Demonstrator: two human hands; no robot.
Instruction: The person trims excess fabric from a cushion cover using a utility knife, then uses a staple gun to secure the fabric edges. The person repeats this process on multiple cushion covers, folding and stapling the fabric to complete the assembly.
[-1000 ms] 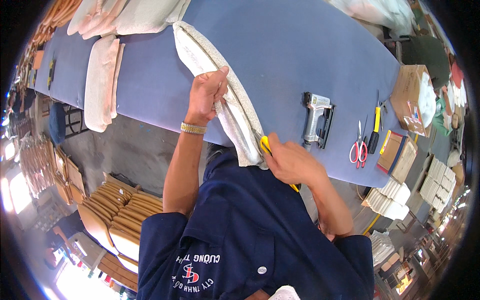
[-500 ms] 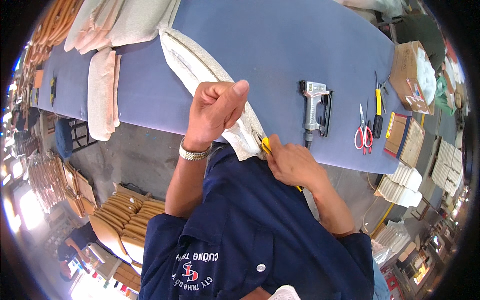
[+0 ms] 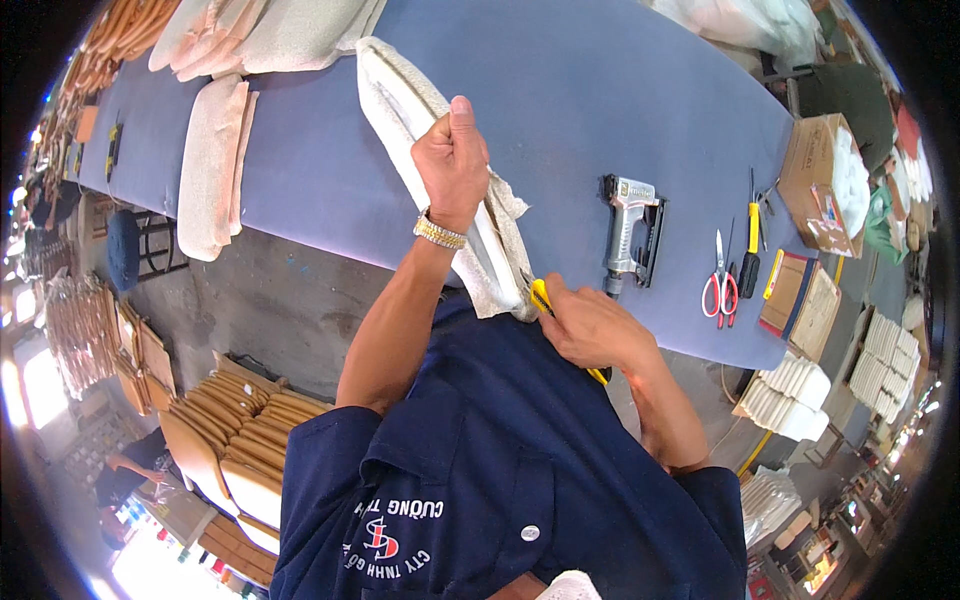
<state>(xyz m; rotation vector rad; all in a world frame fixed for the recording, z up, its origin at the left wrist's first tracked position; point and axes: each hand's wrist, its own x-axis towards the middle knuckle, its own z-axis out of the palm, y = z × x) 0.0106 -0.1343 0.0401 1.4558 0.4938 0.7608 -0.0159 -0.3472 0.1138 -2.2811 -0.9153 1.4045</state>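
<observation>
A long, narrow upholstered piece (image 3: 390, 105) in cream fabric lies slantwise, its near end against my navy shirt. It has a pale strip along its middle, and a loose fabric flap (image 3: 508, 198) sticks out on its right side. My left hand (image 3: 452, 165) is closed over the middle of the piece, thumb pointing up. In my right hand (image 3: 595, 325) is a yellow and black utility knife (image 3: 541, 295). Its blade end is at the fabric edge near the piece's close end; the exact contact is too small to tell.
On the blue table (image 3: 560, 90) lie a staple gun (image 3: 632, 232), red-handled scissors (image 3: 720, 285) and a yellow-black screwdriver (image 3: 753, 240). A cardboard box (image 3: 815, 180) stands far right. Folded cream covers (image 3: 210, 170) lie left. Stacked brown cushions (image 3: 225, 415) sit lower left, near another person.
My left hand has moved away from my body, up along the upholstered piece. The fabric flap now stands out on the right side. My right hand and the knife have barely shifted.
</observation>
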